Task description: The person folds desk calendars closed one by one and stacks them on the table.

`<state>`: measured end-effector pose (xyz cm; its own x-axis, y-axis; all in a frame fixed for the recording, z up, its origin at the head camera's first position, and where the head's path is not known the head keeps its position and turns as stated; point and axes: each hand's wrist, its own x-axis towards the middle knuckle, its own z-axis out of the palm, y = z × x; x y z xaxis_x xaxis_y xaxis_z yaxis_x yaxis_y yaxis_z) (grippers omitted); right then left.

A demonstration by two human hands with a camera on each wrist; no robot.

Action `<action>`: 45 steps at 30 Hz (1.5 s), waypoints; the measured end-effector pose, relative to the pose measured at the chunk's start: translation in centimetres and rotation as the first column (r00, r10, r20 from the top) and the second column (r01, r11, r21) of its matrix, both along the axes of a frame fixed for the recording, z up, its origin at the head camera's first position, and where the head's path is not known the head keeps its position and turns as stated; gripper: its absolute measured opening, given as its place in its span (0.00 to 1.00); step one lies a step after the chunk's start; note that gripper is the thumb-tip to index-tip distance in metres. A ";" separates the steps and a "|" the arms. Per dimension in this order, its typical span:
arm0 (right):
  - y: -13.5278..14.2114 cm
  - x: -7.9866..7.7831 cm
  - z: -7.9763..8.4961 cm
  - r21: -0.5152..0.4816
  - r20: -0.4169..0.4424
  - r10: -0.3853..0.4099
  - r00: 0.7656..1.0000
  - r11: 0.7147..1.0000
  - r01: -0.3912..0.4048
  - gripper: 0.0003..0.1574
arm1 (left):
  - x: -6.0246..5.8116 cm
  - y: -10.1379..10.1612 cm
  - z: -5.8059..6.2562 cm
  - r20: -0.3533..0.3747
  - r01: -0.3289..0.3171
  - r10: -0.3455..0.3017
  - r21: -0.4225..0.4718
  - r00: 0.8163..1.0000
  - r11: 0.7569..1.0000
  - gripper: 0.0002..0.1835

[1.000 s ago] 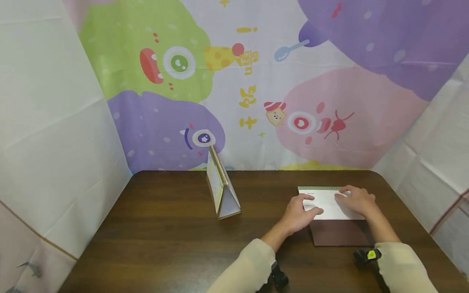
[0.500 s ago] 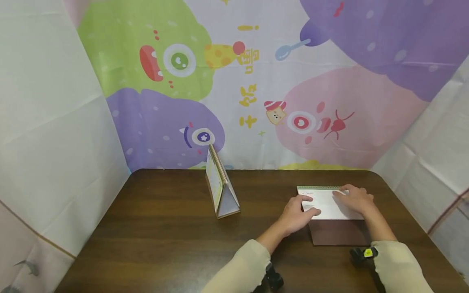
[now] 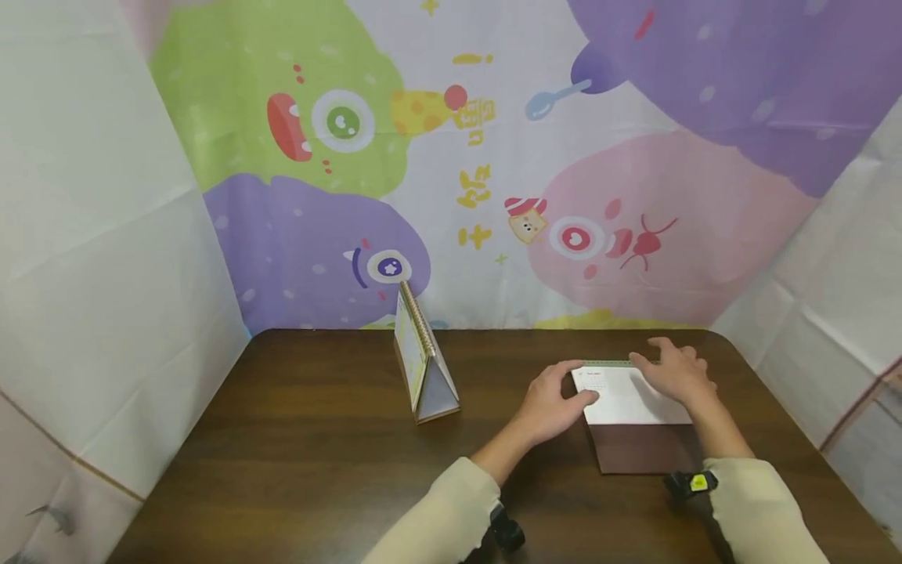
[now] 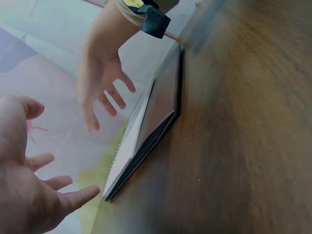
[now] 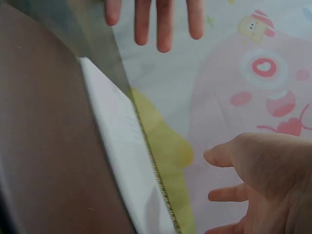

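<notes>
A desk calendar [image 3: 634,399] with a white page and a brown base lies low on the right side of the table, its spiral binding toward the back. My left hand [image 3: 553,403] is at its left edge, fingers extended and thumb spread. My right hand [image 3: 672,372] hovers over its back right corner with the fingers apart. In the left wrist view, a gap shows between my right hand [image 4: 105,83] and the calendar [image 4: 146,122]. The right wrist view has the fingers of my left hand [image 5: 156,19] hanging straight beyond the white page [image 5: 119,126]. Neither hand holds anything.
A second desk calendar [image 3: 426,360] stands tent-like left of the middle of the dark wooden table [image 3: 296,454]. Behind the table hangs a cartoon-printed cloth [image 3: 479,282], and pale cloth sides [image 3: 106,196] enclose both ends.
Both hands have come off the calendar page. The left hand has shifted left, and the right hand has risen toward the back edge. The calendar has stayed in place.
</notes>
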<state>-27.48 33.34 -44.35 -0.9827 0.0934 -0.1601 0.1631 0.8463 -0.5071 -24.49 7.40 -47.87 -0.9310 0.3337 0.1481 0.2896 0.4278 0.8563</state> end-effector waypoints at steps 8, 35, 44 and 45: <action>-2.2 0.4 -0.2 -0.014 -0.067 0.026 0.997 1.000 -0.027 0.50 | 2.5 -2.3 2.4 -0.024 0.042 -0.044 -0.045 0.999 0.998 0.35; -10.9 2.4 -0.5 -0.065 -0.255 0.221 0.941 0.968 -0.244 0.43 | 5.1 -10.0 4.9 -0.118 0.154 -0.148 0.040 0.982 0.987 0.31; -13.1 2.9 -0.3 -0.096 -0.294 0.260 0.920 0.950 -0.299 0.40 | 5.7 -12.9 6.5 -0.157 0.133 -0.124 0.048 0.980 0.990 0.32; -13.3 2.9 -0.3 -0.096 -0.303 0.262 0.916 0.948 -0.303 0.40 | 5.7 -13.3 6.7 -0.157 0.127 -0.118 0.046 0.981 0.991 0.32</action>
<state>-24.55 20.03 -44.64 -0.9706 -0.1976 0.1373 -0.2400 0.7542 -0.6113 -18.78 -5.92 -41.20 -0.8485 0.4308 0.3074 0.4664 0.3342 0.8190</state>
